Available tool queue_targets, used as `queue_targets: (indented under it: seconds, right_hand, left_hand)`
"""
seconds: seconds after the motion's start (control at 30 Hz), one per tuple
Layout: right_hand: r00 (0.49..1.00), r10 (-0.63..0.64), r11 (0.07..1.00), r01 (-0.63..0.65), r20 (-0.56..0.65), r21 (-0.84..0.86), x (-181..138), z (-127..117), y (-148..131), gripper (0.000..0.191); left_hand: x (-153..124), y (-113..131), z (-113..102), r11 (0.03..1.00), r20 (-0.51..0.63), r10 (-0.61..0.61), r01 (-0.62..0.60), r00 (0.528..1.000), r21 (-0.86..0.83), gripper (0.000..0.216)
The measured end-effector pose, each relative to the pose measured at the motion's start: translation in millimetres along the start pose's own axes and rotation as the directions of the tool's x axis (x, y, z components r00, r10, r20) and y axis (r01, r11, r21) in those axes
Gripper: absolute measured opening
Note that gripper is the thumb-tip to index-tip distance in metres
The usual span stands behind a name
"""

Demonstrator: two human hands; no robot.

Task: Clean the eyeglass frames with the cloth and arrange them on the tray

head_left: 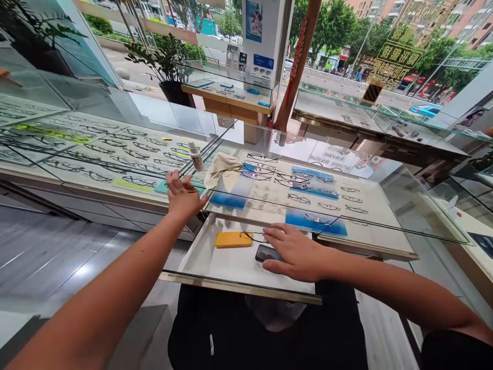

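My left hand (pixel 185 196) is at the corner of the glass counter, its fingers apart and nothing visible in them. A white spray bottle (pixel 196 156) and a crumpled beige cloth (pixel 222 171) stand and lie on the glass just beyond it. My right hand (pixel 298 253) reaches over an open white drawer (pixel 204 259), palm down with fingers stretched out. Its fingertips are at a pair of eyeglasses (pixel 250 237), partly hidden by the hand. Under the thumb side lies a black phone (pixel 268 253), partly covered. An orange-yellow case (pixel 233 240) lies left of the eyeglasses.
Several eyeglasses (pixel 298 198) lie around blue display mats (pixel 316 221) in the counter area ahead. A long glass showcase (pixel 96 146) with rows of frames extends left. The drawer's front edge (pixel 246 289) sits above my lap. Potted plants (pixel 175 92) and windows are beyond.
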State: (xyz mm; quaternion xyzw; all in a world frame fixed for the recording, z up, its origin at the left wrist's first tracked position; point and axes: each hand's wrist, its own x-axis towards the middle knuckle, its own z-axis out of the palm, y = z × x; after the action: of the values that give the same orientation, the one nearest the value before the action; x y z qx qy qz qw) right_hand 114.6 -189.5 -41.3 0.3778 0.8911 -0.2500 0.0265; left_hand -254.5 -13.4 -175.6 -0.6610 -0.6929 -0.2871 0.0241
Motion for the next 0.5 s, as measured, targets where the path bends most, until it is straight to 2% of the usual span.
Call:
queue_targets:
  seconds: [0.1,0.2,0.27,0.4,0.5]
  right_hand:
    - [0.997,0.068,0.994,-0.071,-0.036,-0.079,38.9,31.1,32.0,0.095]
    - [0.980,0.177,0.970,-0.190,-0.095,-0.153,84.7,50.8,76.2,0.094]
    - [0.958,0.259,0.944,-0.278,-0.121,-0.179,115.9,56.2,107.9,0.093]
    - [0.914,0.323,0.894,-0.379,-0.246,-0.236,175.6,55.2,168.4,0.094]
    - [0.888,0.393,0.866,-0.445,-0.240,-0.227,212.7,52.0,208.0,0.096]
  left_hand:
    - [0.0,-2.4,2.0,1.000,-0.017,0.006,-0.006,1.000,0.012,0.084]
    - [0.2,-5.2,5.0,0.999,-0.027,0.016,-0.015,1.000,0.043,0.085]
    - [0.5,-6.4,6.6,0.999,-0.033,0.013,-0.012,0.999,0.053,0.086]
    - [1.5,-9.3,8.8,0.998,-0.026,0.004,-0.002,1.000,0.065,0.092]
    - [2.3,-14.7,12.1,0.996,-0.029,0.019,-0.016,0.999,0.088,0.094]
